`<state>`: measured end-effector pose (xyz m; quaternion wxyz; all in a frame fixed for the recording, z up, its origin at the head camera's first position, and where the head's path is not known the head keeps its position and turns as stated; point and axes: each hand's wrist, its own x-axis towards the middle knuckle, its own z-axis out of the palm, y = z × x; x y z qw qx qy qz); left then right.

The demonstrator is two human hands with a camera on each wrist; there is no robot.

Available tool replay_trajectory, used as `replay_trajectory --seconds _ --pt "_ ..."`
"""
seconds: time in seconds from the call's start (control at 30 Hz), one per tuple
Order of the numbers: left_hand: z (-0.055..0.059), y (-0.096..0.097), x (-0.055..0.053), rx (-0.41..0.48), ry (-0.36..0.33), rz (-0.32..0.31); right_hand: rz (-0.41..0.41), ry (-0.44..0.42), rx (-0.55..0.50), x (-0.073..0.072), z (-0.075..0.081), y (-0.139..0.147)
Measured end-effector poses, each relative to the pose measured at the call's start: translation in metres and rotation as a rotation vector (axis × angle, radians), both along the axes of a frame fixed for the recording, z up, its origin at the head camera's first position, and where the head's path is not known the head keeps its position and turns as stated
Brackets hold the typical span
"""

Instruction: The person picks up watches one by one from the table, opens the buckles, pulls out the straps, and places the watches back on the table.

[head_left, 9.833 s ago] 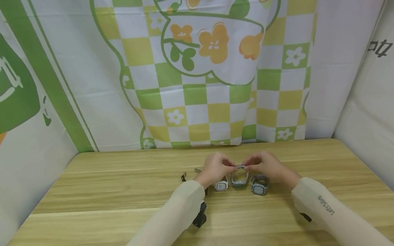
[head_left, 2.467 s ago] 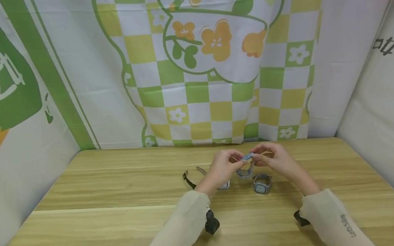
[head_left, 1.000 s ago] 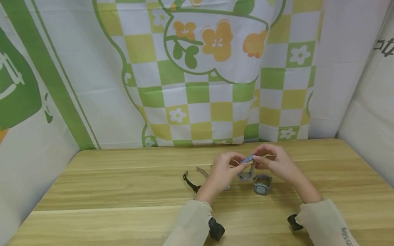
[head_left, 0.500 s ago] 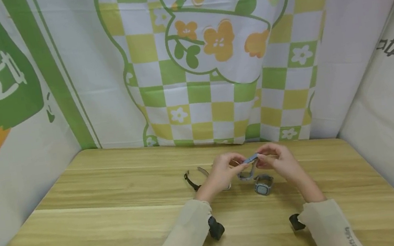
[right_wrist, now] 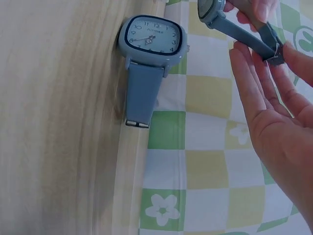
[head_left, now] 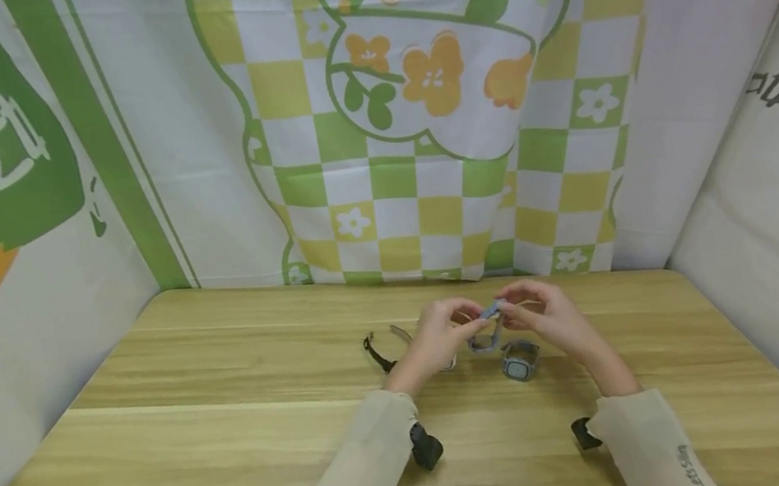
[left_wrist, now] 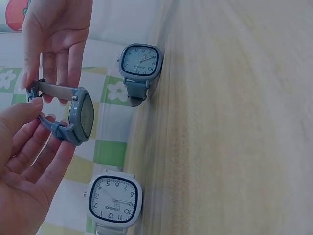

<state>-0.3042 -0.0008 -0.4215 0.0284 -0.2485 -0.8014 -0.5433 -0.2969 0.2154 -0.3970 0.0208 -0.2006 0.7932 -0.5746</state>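
- Left hand (head_left: 440,335) pinches the blue watch (left_wrist: 87,117), low and right of centre in the head view!
- Right hand (head_left: 551,318) grips its strap (right_wrist: 243,36) too!
- Second watch (head_left: 517,370) sits lower right; white watch (left_wrist: 116,199), lower left of the left-wrist view.

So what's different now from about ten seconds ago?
The held watch has risen slightly and shifted right, now tilted; the left hand and right hand still hold it. The white watch is more hidden in the head view. The other blue watch stays on the table.
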Motion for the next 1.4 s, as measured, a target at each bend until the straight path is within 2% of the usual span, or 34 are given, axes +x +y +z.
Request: replay_trajectory --seconds 0.23,0.43,0.7,0.83,1.13,1.4 --pt "0.0039 0.0014 -0.0014 -0.011 0.008 -0.006 0.001 0.051 0.020 -0.0006 0.0022 -0.0010" --pt "0.0034 0.0050 -0.0030 -0.021 0.026 -0.030 -0.012 0.033 0.013 -0.0001 0.0026 0.0037" --pt "0.0056 0.0055 -0.0003 -0.019 0.018 -0.018 0.004 0.018 -0.046 -0.0004 0.0025 0.0083" --pt "0.0059 0.0044 0.0006 -0.016 0.012 -0.019 0.004 0.002 -0.042 0.0010 0.0043 0.0070" --pt "0.0037 0.0020 0.0015 0.007 0.030 -0.013 0.070 -0.027 -0.011 0.0005 0.0042 0.0051" --pt "0.0040 0.0016 0.0016 0.021 -0.008 -0.003 0.058 -0.003 -0.042 -0.0001 0.0019 0.0047"
